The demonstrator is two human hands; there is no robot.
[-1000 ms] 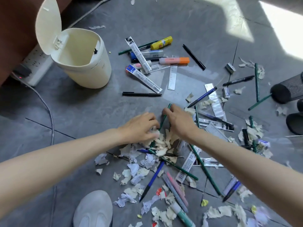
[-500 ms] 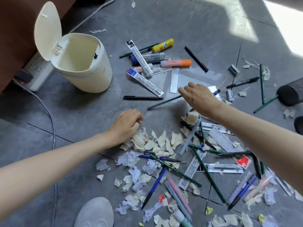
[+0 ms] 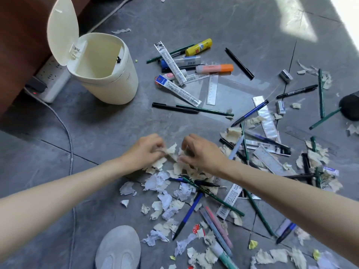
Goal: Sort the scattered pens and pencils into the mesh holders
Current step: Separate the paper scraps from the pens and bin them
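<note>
Two hands meet over the scraps [image 3: 179,167]. The left hand [image 3: 143,150] and right hand [image 3: 202,152] each pinch torn paper, soft and crinkly. No pen is in either grip. I think they are clearing paper first. Long, thin, smooth pens [image 3: 250,113] lie mostly from 12 to 5 o'clock of the hands. Next, lift one to the black mesh holder [image 3: 349,107] at 3 o'clock.
</note>
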